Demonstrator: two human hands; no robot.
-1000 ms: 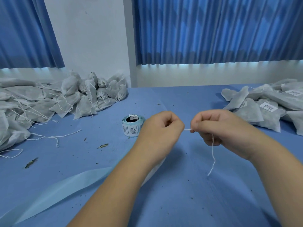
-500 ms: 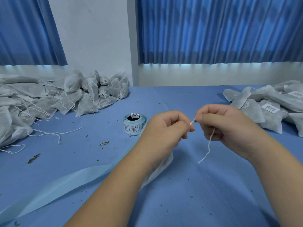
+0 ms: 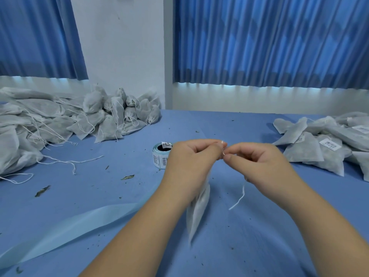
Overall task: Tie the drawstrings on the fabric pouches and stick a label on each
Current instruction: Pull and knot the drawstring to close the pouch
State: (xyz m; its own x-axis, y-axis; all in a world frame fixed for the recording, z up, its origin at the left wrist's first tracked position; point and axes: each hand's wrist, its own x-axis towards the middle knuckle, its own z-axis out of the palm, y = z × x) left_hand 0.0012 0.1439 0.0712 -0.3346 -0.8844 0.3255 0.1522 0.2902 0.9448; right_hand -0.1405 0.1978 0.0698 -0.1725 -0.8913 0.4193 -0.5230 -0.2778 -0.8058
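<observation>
Nearest me, the pouch point(image 3: 196, 212) hangs from my left hand point(image 3: 191, 156) over the counter point(image 3: 89, 196). The curled fingers point(image 3: 231, 156) of both hands pinch its drawstring point(image 3: 243, 191), my right hand point(image 3: 257, 162) just beside the left. I'd cinch the knot evenly against the neck. The label roll point(image 3: 160, 156) sits beyond.

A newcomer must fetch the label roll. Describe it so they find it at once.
On the blue table, look mid-way between the unlabelled pouch pile at left and the labelled pile at right. The label roll stands there, just left of the left hand. It is the only small pale-blue ring with a dark core; the piles are grey fabric.
</observation>
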